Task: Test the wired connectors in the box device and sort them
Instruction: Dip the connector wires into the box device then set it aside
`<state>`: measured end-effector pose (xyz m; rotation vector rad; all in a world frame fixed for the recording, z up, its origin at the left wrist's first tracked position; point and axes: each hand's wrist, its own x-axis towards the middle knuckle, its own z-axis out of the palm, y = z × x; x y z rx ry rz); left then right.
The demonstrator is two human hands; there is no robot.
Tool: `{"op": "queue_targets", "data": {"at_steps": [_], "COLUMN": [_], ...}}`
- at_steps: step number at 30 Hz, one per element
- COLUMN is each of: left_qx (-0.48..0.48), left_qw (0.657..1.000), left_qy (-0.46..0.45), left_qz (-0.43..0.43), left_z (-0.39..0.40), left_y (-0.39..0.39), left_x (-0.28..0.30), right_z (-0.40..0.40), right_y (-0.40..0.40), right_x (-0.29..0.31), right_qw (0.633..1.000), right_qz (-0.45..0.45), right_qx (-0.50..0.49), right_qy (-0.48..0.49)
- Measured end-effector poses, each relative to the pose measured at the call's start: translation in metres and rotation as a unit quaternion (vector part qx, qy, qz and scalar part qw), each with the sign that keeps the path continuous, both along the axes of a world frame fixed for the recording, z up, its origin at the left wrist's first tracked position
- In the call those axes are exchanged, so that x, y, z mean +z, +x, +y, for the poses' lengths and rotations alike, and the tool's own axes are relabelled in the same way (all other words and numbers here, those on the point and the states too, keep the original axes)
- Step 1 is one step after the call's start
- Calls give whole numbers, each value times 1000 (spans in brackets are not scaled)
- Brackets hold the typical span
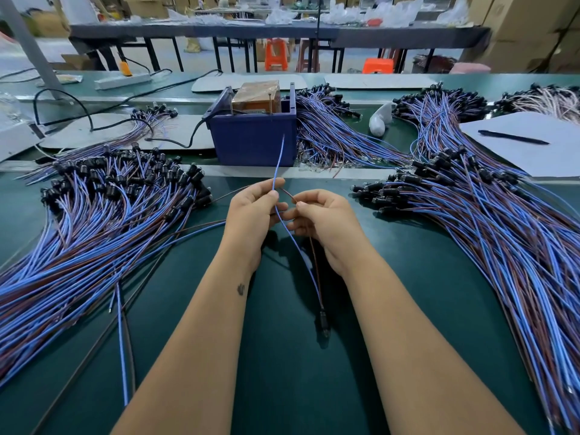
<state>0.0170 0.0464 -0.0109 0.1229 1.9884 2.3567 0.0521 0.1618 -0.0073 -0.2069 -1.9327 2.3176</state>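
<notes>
My left hand (251, 211) pinches the blue wire (277, 161) of one wired connector, whose free end points up toward the blue box device (252, 136). My right hand (326, 221) pinches the brown wire (290, 194) of the same piece. Both wires run down between my wrists to the black connector head (324, 323), which hangs just above the green mat. The box device stands behind my hands with two metal pins sticking up from its top.
A big heap of wired connectors (103, 208) covers the left of the mat, another heap (502, 221) the right, a third heap (332, 133) beside the box. Loose wires (122, 340) lie at lower left. Paper with a pen (514, 138) lies at far right.
</notes>
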Motion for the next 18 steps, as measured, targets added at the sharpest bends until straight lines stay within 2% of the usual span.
{"op": "queue_targets", "data": {"at_steps": [3, 8, 15, 18], "left_qx": [-9, -18, 59, 106], "left_qw": [1000, 999, 997, 993], "left_qy": [12, -27, -11, -20], "left_qz": [7, 35, 43, 44], "left_z": [0, 0, -5, -11], "left_y": [1, 5, 2, -1], "left_x": [1, 2, 4, 4], "right_z": [0, -4, 0, 3], "right_y": [1, 1, 4, 4], "right_x": [2, 4, 3, 3], "right_qw": [1000, 995, 998, 996], "right_qz": [-13, -21, 32, 53], "right_qx": [9, -6, -41, -66], "right_qy": [10, 100, 29, 33]}}
